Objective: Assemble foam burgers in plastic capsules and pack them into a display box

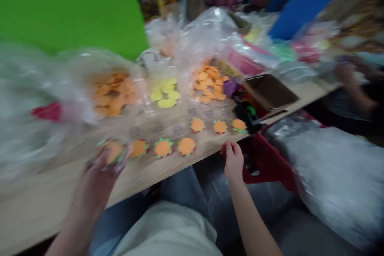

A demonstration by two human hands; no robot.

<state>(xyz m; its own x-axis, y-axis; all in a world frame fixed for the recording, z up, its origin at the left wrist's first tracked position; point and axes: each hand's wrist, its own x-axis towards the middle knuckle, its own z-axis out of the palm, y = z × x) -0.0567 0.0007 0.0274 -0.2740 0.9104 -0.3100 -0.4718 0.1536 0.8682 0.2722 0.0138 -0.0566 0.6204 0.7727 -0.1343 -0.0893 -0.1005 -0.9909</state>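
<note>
My left hand (100, 172) is closed around an orange toy burger (113, 151) with green and red edges, over the left part of the wooden table (144, 170); clear plastic shows at its fingertips. More toy burgers stand in a row to its right, among them one (163, 148) with a green frill and one (186, 146) nearer the middle. A second, shorter row (220, 127) lies farther right. My right hand (234, 160) is at the table's front edge below that row, fingers pinched together; a small dark red bit shows at the fingertips, too blurred to name.
Bags of orange pieces (115, 94), yellow discs (165, 94) and more orange pieces (209, 83) lie behind the rows. A cardboard box (271, 92) and black tool (249, 116) stand right. A red crate (270, 164) and large plastic bag (339, 172) are below. Other people sit beyond.
</note>
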